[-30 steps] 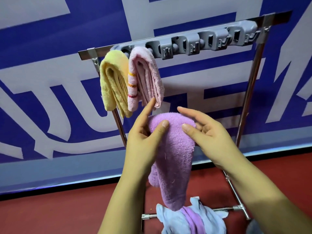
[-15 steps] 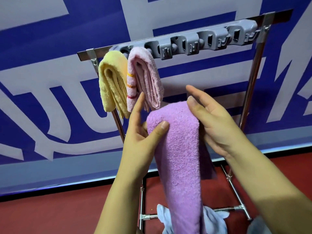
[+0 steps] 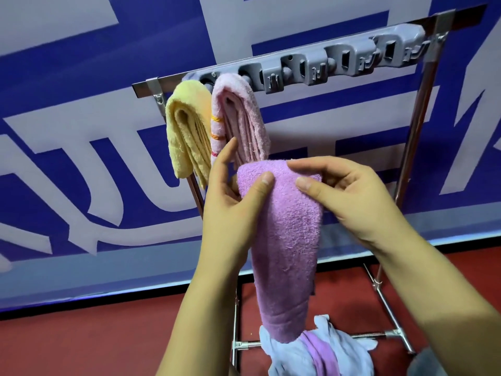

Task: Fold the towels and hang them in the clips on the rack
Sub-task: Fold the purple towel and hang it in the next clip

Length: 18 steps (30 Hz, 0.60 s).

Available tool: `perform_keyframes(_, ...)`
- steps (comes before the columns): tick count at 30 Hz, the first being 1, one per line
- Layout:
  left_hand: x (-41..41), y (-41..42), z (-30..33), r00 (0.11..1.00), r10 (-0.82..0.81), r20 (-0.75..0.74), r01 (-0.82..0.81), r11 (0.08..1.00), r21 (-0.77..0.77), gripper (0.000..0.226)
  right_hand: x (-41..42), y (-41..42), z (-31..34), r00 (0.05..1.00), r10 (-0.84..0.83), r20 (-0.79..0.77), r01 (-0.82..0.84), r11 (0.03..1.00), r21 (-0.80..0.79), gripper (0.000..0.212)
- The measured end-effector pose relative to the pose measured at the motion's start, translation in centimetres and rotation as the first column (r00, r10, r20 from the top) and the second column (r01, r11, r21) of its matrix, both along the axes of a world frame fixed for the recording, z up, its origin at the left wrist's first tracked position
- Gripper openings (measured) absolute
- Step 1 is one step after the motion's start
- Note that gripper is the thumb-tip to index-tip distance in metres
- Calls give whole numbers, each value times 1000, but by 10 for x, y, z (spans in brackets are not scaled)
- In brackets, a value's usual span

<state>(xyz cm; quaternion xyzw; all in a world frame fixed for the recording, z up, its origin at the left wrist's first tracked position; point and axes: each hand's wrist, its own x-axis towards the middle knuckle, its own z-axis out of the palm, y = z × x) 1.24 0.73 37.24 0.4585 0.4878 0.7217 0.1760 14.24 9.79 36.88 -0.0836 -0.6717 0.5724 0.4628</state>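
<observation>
A folded purple towel (image 3: 287, 245) hangs down between my hands in front of the rack. My left hand (image 3: 230, 202) pinches its top left edge, thumb in front. My right hand (image 3: 349, 196) grips the top right edge, fingers curled over the fold. Above, a grey strip of clips (image 3: 320, 66) runs along the metal rack bar (image 3: 447, 17). A folded yellow towel (image 3: 187, 134) and a folded pink towel (image 3: 244, 123) hang from the two leftmost clips. The clips to their right hold nothing.
A pale blue and purple cloth (image 3: 306, 354) lies draped over the rack's lower crossbar (image 3: 379, 335). The rack's right upright (image 3: 412, 147) stands close to my right hand. Behind is a blue and white banner (image 3: 81, 131), with red floor (image 3: 81, 343) below.
My right hand has closed over the towel's top right edge, where it was held open beside it. The towel's top has dropped slightly and sits squarer between both hands.
</observation>
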Motion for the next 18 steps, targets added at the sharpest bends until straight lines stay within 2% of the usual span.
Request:
perform_keyframes(4, -3, -5, -1, 998, -19, 60, 20, 1000, -9, 65, -7, -3, 0, 997, 35, -75, -40, 997, -69, 23)
perform_keyframes(10, -6, -10, -3, 991, -92, -102, 77, 987, -143, 71, -6, 2, 2, 992, 41, -121, -52, 995, -90, 28)
perform_keyframes(15, -5, -9, 4, 996, -39, -85, 34, 997, -64, 55, 3, 7, 0, 992, 124, -36, -122, 991, 58, 55)
perform_keyframes(18, -1, -7, 6, 999, -37, -37, 38, 999, 3, 52, 7, 7, 4, 994, 102, 36, -106, 986, 126, 61)
